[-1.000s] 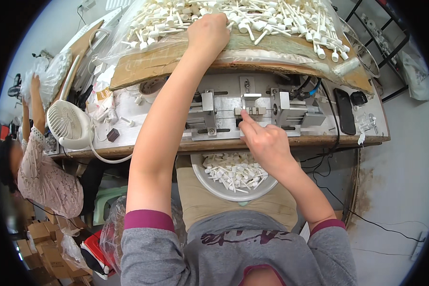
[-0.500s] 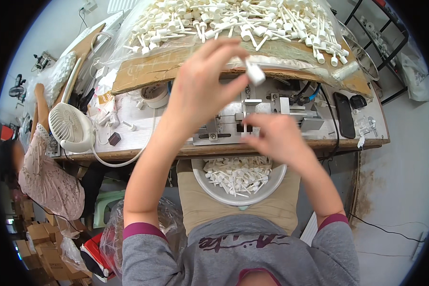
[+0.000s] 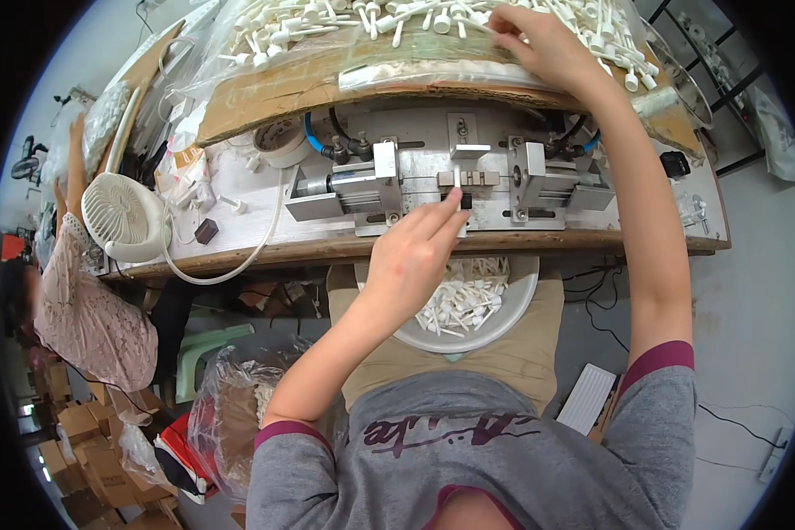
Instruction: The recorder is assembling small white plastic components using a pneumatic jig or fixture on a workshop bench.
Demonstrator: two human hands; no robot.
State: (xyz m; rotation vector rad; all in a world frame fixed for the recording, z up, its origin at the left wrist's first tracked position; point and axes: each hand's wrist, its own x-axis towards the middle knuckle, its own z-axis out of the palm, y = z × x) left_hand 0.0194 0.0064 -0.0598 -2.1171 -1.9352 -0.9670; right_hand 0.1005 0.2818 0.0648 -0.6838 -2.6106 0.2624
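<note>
My left hand [image 3: 413, 256] reaches to the middle of a metal clamping fixture [image 3: 424, 163] on the table. Its fingertips are closed at the lower end of a small white plastic stick [image 3: 457, 177], which stands out against a metal block [image 3: 481, 178]. My right hand [image 3: 543, 49] is stretched far forward over the near edge of a heap of white capped plastic sticks [image 3: 397, 26]. Its fingers are slightly curled and apart, and nothing shows between them. On my lap, partly behind my left arm, a grey basin [image 3: 526, 305] holds many smaller white pieces.
Cardboard [image 3: 265, 97] under plastic film carries the heap above the fixture. Left of it are a tape roll [image 3: 283, 144] and a white fan [image 3: 125, 216] with a cable. Another person [image 3: 97, 300] sits at the far left. A black shelf rack [image 3: 724, 97] stands at the right.
My left hand has come down from above the fixture, where it held a white capped piece, to the stick. My right hand has left the fixture and moved up to the heap.
</note>
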